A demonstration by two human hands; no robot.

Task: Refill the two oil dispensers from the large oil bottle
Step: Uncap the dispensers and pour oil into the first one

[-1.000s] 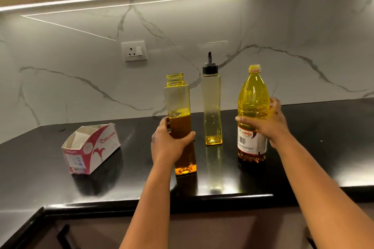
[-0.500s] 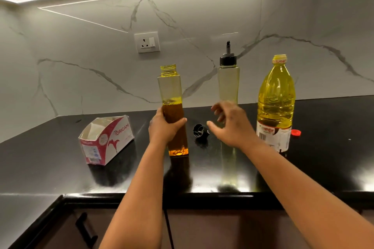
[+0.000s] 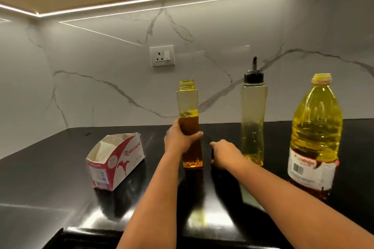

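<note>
On the counter [image 3: 50, 178] an open carton [image 3: 115, 162] lies at the left. To its right stand, in a row, an uncapped dispenser [image 3: 189, 107], a capped dispenser [image 3: 253, 119] and the large oil bottle [image 3: 315, 133] farthest right. A wall socket [image 3: 162, 55] is on the wall behind them.

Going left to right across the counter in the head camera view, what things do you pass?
Origami carton → left hand gripping the uncapped oil dispenser → right hand down on the counter → capped oil dispenser → large oil bottle.
</note>
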